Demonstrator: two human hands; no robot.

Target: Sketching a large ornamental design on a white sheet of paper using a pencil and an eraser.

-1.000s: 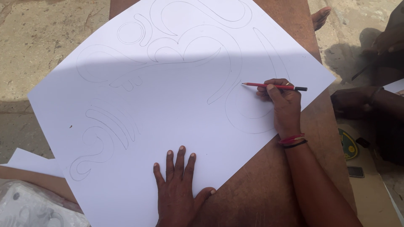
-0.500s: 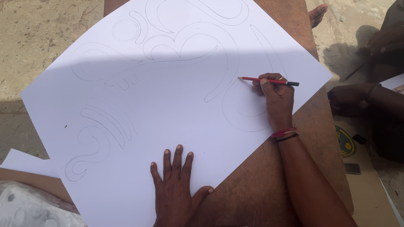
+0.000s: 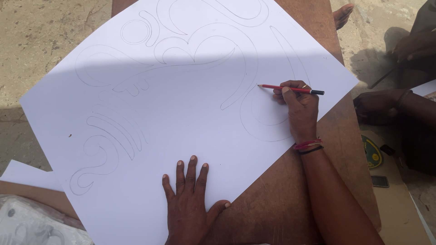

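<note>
A big white sheet of paper [image 3: 181,109] with curved pencil outlines lies on a brown board [image 3: 281,195]. My right hand [image 3: 297,106] rests on the sheet's right part and grips a red pencil [image 3: 290,89], its tip pointing left onto a drawn curve. Red and black bands circle that wrist. My left hand [image 3: 190,206] lies flat, fingers spread, pressing the paper's near edge down.
Another person's hands [image 3: 386,104] sit at the right on the ground, and a bare foot [image 3: 343,13] shows at the top. A brown cardboard piece with a green-yellow round sticker [image 3: 373,154] lies at the right. More paper [image 3: 27,174] and a plastic-wrapped sheet [image 3: 32,227] lie lower left.
The view has shifted slightly. My right hand with the pencil has moved a little along the curve; my left hand stays pressed on the paper.
</note>
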